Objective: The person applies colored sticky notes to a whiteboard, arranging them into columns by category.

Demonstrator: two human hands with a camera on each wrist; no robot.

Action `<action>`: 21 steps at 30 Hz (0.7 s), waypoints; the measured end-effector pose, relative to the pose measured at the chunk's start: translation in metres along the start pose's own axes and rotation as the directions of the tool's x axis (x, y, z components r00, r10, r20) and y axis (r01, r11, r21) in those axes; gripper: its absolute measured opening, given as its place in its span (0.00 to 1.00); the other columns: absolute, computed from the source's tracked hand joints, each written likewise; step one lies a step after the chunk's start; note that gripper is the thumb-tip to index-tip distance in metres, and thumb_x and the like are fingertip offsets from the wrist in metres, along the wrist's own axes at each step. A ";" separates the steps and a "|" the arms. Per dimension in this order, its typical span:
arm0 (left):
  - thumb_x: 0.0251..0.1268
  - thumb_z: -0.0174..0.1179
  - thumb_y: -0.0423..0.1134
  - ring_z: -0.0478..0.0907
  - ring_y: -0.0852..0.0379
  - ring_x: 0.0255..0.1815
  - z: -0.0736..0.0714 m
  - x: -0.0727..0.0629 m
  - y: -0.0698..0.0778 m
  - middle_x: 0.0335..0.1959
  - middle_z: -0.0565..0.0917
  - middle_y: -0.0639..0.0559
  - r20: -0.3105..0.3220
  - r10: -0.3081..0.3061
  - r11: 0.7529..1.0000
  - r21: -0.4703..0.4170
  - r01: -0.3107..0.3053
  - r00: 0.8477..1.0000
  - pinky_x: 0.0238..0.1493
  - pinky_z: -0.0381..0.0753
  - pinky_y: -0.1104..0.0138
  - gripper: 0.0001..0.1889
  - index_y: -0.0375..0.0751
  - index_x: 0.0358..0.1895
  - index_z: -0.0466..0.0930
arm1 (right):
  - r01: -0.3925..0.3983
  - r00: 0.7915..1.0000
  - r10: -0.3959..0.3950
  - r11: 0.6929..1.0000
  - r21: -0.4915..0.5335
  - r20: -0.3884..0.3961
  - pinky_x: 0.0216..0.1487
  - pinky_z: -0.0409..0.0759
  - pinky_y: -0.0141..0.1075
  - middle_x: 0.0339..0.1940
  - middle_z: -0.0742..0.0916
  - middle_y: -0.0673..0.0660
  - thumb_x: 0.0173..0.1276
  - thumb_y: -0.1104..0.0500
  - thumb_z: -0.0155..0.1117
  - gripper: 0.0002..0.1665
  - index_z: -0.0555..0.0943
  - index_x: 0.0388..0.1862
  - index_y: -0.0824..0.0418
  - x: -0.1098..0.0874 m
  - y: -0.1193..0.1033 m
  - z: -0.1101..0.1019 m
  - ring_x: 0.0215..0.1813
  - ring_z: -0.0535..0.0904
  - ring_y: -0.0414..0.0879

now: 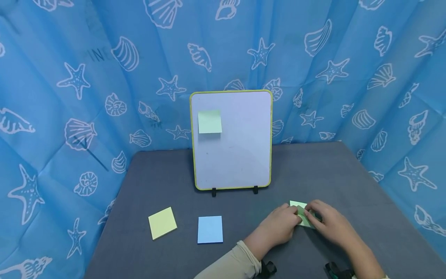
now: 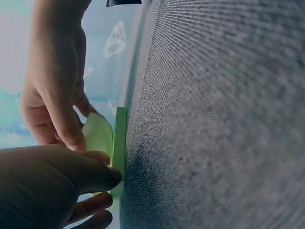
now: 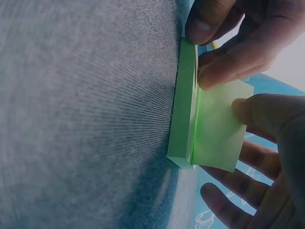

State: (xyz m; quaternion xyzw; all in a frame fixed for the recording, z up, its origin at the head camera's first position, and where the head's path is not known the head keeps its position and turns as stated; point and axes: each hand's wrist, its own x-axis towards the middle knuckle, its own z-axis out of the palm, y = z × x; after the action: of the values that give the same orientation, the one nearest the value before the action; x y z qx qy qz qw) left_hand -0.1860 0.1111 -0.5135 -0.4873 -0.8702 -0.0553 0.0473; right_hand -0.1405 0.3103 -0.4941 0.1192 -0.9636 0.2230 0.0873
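Observation:
A light green sticky note pad (image 1: 297,204) lies on the table at the right. My left hand (image 1: 278,225) grips the pad by its left end, thumb against its edge and a finger on top. Between thumb and fingers, my right hand (image 1: 331,224) pinches the top sticky note (image 3: 220,131). That sheet is bent up from the pad, and along one side it still meets the pad in the right wrist view. In the head view both hands cover part of the pad.
A whiteboard (image 1: 237,155) with a yellow rim stands on black feet at the back, bearing one green sticky note (image 1: 210,121). A yellow pad (image 1: 162,223) and a blue pad (image 1: 210,229) lie left on the grey table (image 1: 156,174). A shell-patterned curtain (image 1: 223,46) hangs behind.

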 end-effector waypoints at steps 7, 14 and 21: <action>0.82 0.58 0.40 0.68 0.67 0.38 0.001 0.000 -0.001 0.51 0.83 0.64 0.004 -0.016 0.999 -0.051 0.016 1.000 0.45 0.71 0.77 0.11 0.61 0.51 0.90 | 0.016 0.999 -0.017 1.000 -0.012 -0.039 0.35 0.79 0.37 0.42 0.87 0.44 0.77 0.57 0.69 0.03 0.87 0.40 0.51 0.002 0.000 0.001 0.39 0.81 0.35; 0.81 0.58 0.38 0.66 0.66 0.36 0.008 0.001 -0.003 0.46 0.82 0.64 -0.018 -0.018 0.998 -0.064 0.017 1.000 0.42 0.69 0.77 0.12 0.61 0.46 0.90 | -0.066 0.997 0.064 0.997 -0.026 -0.048 0.40 0.82 0.43 0.47 0.89 0.51 0.78 0.58 0.68 0.03 0.87 0.43 0.51 0.007 0.000 0.000 0.45 0.86 0.50; 0.79 0.59 0.37 0.67 0.66 0.35 0.011 0.002 -0.003 0.44 0.82 0.63 -0.047 -0.017 0.998 -0.058 0.015 0.999 0.42 0.69 0.77 0.13 0.61 0.48 0.92 | -0.048 0.990 0.043 0.998 -0.037 -0.131 0.40 0.83 0.47 0.45 0.89 0.54 0.76 0.59 0.70 0.02 0.88 0.44 0.54 0.012 0.010 -0.001 0.45 0.86 0.54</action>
State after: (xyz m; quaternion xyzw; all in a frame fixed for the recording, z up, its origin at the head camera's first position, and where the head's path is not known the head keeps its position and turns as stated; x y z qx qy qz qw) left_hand -0.1902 0.1128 -0.5246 -0.4801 -0.8707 -0.0922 0.0536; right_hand -0.1543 0.3175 -0.4943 0.0804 -0.9626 0.2129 0.1471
